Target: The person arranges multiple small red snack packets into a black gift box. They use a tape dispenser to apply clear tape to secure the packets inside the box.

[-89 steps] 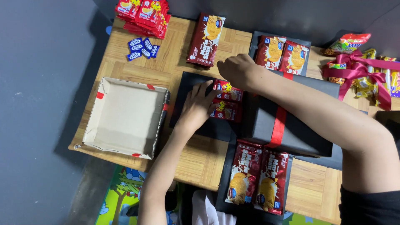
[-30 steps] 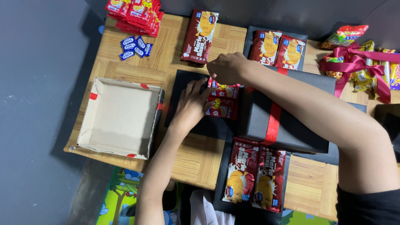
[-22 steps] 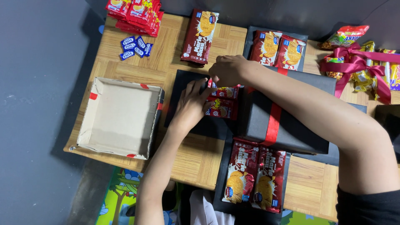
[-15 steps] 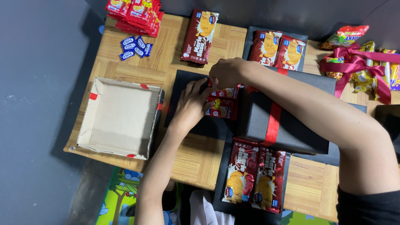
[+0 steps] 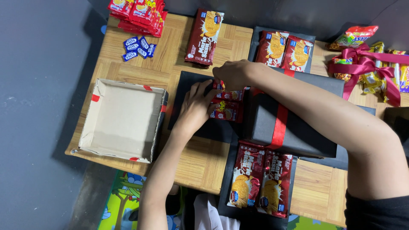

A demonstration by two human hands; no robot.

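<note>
I see both hands in the black tray [image 5: 187,85]: left hand [image 5: 195,105] flat, fingers spread, on red snack packets [image 5: 227,110]; right hand [image 5: 232,74] curled, pinching their top edge, left of ribboned black box [image 5: 298,123].

You have two hands in view: your left hand [image 5: 195,106] and your right hand [image 5: 233,73], both on the two small red snack packets [image 5: 228,104] inside one open black box [image 5: 187,85]. Beside it you have one empty cardboard box [image 5: 121,119] and one closed black box with a red ribbon [image 5: 294,119]. Large biscuit packs count five: one alone [image 5: 204,37] on the desk [image 5: 204,157], two on a black tray at the far side [image 5: 284,47], two on a black tray near you [image 5: 260,179]. You have one stack of red packets [image 5: 137,12], about five small blue sachets [image 5: 138,46], and one ribbon-tied bundle of snacks [image 5: 368,64].
</note>
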